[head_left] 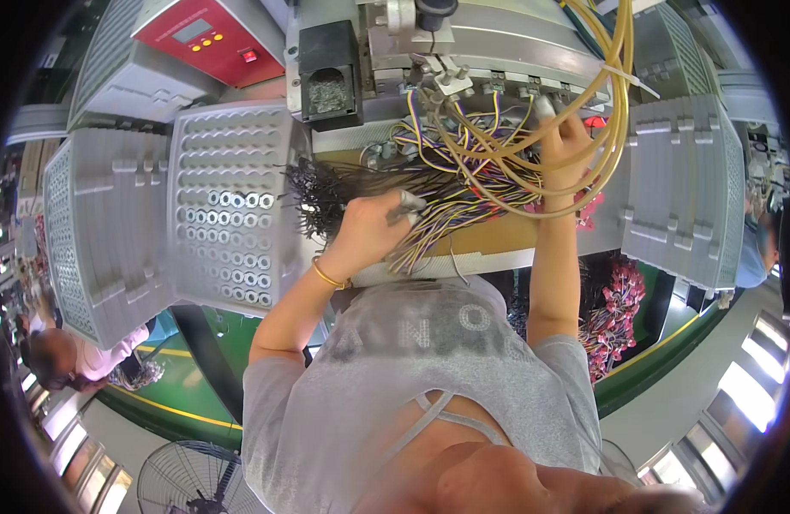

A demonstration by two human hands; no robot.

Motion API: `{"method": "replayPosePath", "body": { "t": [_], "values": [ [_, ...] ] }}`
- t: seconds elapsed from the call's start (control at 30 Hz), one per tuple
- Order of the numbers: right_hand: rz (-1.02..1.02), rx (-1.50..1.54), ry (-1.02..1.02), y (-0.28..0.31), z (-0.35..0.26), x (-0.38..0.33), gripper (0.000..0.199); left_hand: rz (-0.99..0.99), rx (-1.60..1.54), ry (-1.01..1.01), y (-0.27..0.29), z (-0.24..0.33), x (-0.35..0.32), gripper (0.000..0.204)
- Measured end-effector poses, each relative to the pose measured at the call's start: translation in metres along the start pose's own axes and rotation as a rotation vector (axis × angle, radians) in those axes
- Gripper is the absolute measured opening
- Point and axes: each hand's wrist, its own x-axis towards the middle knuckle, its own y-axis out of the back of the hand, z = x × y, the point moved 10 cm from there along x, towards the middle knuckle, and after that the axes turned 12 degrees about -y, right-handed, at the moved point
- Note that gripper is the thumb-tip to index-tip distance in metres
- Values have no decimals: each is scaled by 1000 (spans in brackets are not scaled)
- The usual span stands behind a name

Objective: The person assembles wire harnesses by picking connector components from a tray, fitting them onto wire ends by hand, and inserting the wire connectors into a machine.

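Note:
A loose bundle of thin wires [463, 206], yellow, purple and black, lies across the work surface in front of me. My left hand [374, 224] is closed at the bundle's left side, grey covers on its fingertips pinching some wires. Farther up on the right, my right hand [565, 152] reaches to the front of a metal fixture [498, 84], with its fingers drawn together. A covered fingertip is beside the fixture's small connectors; what it pinches is hidden. Several yellow wires run down from those connectors. Tan hoses [613, 111] loop in front of my right hand and wrist.
At the left stands a grey tray [228, 206] with rows of metal rings. A black box [329, 77] and a red control unit [211, 38] stand behind. Stacked grey trays [682, 193] are at the right, above hanging pink-ended wires [616, 313]. Another person [86, 355] sits far left.

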Motion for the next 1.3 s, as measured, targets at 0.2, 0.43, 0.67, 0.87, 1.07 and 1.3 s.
{"method": "replayPosePath", "body": {
  "t": [0.2,0.43,0.67,0.87,1.07,1.3],
  "values": [
    [-360,-321,536,-58,-63,-102,20,147,144,19,57,9,-24,21],
    [-863,-214,386,-145,-41,-157,22,360,527,-519,78,70,-38,20],
    [-864,-92,176,-139,-48,-144,16,392,404,-224,126,3,-49,38],
    [-725,-104,568,-117,-79,-153,18,896,1432,267,276,-134,-157,34],
    [-809,-91,450,-125,-73,-149,16,734,1352,566,272,-116,-144,40],
    [-812,-54,43,-127,-42,-133,10,645,-409,-66,134,-25,-47,34]
  ]
}}
